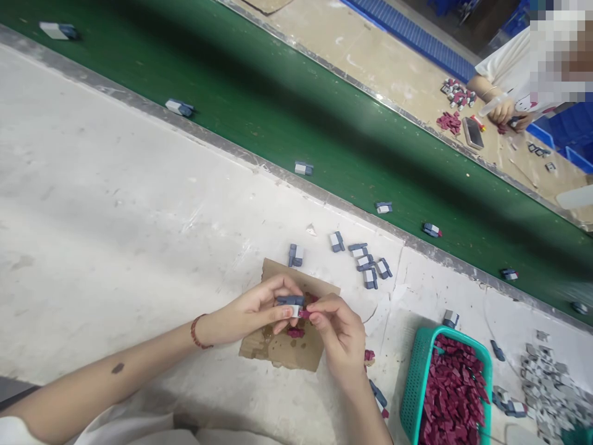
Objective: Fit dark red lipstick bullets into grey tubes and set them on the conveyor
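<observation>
My left hand [266,309] pinches a small blue-grey and white plastic piece [291,301] over a stained sheet of cardboard [296,355]. From the right, my right hand [340,334] holds a small maroon plastic part [304,314] between thumb and fingertips, against the end of that piece. How far the two parts fit together I cannot tell. Another maroon part [295,332] lies on the cardboard just below my left fingers. Beyond the cardboard, several similar blue-grey and white pieces [364,262] lie on the white table.
A green conveyor belt [259,111] carries several spaced pieces past the table's far edge. At right stands a teal basket [410,383] of maroon parts, beside a pile of grey parts [549,383]. Across the belt, a person's hands [504,113] work near a phone [473,133].
</observation>
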The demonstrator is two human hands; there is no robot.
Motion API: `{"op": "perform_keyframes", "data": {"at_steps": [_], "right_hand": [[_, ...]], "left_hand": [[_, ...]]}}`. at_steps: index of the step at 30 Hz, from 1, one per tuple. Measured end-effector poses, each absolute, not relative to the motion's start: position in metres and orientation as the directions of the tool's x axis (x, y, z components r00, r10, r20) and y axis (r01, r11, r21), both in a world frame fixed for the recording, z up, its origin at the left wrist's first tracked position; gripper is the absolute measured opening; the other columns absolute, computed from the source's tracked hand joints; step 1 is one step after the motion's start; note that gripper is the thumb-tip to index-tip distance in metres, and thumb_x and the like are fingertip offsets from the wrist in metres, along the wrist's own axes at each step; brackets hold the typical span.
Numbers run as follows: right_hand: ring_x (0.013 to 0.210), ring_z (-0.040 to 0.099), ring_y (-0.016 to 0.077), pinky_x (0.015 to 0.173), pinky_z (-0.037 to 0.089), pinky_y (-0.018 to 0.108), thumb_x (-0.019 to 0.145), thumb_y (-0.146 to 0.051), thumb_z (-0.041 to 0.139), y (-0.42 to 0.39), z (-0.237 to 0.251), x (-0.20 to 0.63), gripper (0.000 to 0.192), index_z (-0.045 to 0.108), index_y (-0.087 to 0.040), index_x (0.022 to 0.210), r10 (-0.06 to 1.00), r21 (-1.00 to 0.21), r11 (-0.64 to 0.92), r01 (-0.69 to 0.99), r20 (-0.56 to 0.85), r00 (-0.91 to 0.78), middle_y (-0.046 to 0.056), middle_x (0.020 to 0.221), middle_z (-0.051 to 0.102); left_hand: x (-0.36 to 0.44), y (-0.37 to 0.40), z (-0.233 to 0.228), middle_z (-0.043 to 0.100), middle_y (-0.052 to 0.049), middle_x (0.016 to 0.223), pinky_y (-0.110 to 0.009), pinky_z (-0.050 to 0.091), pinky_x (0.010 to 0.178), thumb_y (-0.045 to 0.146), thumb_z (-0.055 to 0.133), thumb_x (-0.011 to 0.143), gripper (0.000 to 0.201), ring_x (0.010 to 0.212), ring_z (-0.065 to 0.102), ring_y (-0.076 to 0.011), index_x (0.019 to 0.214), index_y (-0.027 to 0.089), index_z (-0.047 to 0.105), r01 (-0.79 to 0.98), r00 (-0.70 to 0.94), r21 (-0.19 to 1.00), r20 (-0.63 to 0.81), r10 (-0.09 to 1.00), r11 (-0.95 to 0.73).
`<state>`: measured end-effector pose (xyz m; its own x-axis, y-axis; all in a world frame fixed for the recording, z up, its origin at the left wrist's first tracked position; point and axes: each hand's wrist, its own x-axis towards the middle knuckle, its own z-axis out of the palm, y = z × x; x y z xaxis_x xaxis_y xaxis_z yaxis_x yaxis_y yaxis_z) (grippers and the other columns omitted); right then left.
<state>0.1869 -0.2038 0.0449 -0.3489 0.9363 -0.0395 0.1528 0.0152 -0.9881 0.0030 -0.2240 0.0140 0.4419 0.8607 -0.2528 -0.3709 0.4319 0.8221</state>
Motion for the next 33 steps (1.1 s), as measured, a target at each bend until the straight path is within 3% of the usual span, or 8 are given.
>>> {"op": "perform_keyframes", "data": {"at_steps": [6,14,20,26,29,31,33], "right_hand": [[0.072,0.066,0.0159,0.066,0.051,0.026,0.094,-0.031,0.058,-0.203,0.043,0.191,0.015,0.07,-0.023,0.09,0.893,-0.979,0.047,0.197,-0.047,-0.448,0.002,0.079,0.071],[0.073,0.066,0.0148,0.068,0.05,0.024,0.094,-0.026,0.056,-0.202,0.044,0.198,0.014,0.068,-0.022,0.088,0.864,-0.971,0.06,0.232,-0.066,-0.499,0.001,0.079,0.071],[0.067,0.067,0.0154,0.062,0.051,0.024,0.089,-0.028,0.061,-0.207,0.044,0.195,0.011,0.067,-0.021,0.082,0.902,-0.987,-0.055,0.149,-0.113,-0.416,0.001,0.074,0.071],[0.069,0.066,0.0161,0.065,0.052,0.026,0.086,-0.031,0.065,-0.207,0.046,0.205,0.01,0.069,-0.021,0.087,0.958,-0.981,-0.071,0.178,-0.117,-0.261,0.001,0.074,0.07],[0.073,0.065,0.0159,0.068,0.052,0.026,0.087,-0.03,0.062,-0.209,0.052,0.221,0.02,0.065,-0.022,0.105,0.99,-0.974,-0.032,0.223,-0.061,-0.126,0.0,0.078,0.068],[0.08,0.065,0.0169,0.072,0.052,0.027,0.091,-0.031,0.057,-0.215,0.058,0.238,0.025,0.061,-0.022,0.114,0.998,-0.956,-0.027,0.291,-0.041,-0.041,0.002,0.085,0.068],[0.086,0.065,0.0186,0.074,0.052,0.028,0.093,-0.034,0.054,-0.226,0.063,0.259,0.027,0.061,-0.021,0.115,0.997,-0.927,-0.058,0.371,-0.034,0.071,0.005,0.092,0.068]], "left_hand": [[0.0,-0.221,0.021,0.057,0.001,0.072,-0.024,0.038,0.052,0.059,0.065,0.081,0.044,0.052,0.045,-0.0091,0.091,0.019,0.05,-0.277,0.469,0.823,-0.335,0.817,0.496],[0.004,-0.219,0.025,0.052,0.004,0.065,-0.023,0.034,0.05,0.052,0.065,0.083,0.037,0.051,0.042,-0.0096,0.089,0.019,0.049,-0.178,0.476,0.847,-0.372,0.797,0.501],[0.01,-0.217,0.028,0.045,0.007,0.059,-0.024,0.035,0.053,0.054,0.061,0.085,0.037,0.052,0.039,-0.0102,0.089,0.019,0.047,-0.171,0.497,0.864,-0.339,0.799,0.473],[0.022,-0.198,0.042,0.057,0.002,0.074,-0.024,0.042,0.053,0.048,0.062,0.085,0.032,0.052,0.047,-0.0098,0.091,0.02,0.049,-0.102,0.545,0.903,-0.301,0.783,0.418],[0.036,-0.167,0.052,0.065,-0.003,0.088,-0.026,0.048,0.057,0.042,0.062,0.085,0.026,0.059,0.058,-0.0128,0.094,0.019,0.055,0.009,0.603,0.956,-0.239,0.761,0.293],[0.047,-0.134,0.055,0.069,-0.006,0.092,-0.028,0.051,0.061,0.039,0.059,0.085,0.023,0.066,0.064,-0.0162,0.096,0.018,0.061,0.127,0.604,0.987,-0.156,0.781,0.099],[0.059,-0.091,0.052,0.072,-0.007,0.091,-0.028,0.052,0.064,0.037,0.058,0.085,0.025,0.071,0.066,-0.0188,0.098,0.016,0.065,0.32,0.528,0.938,-0.062,0.847,-0.13]]}}
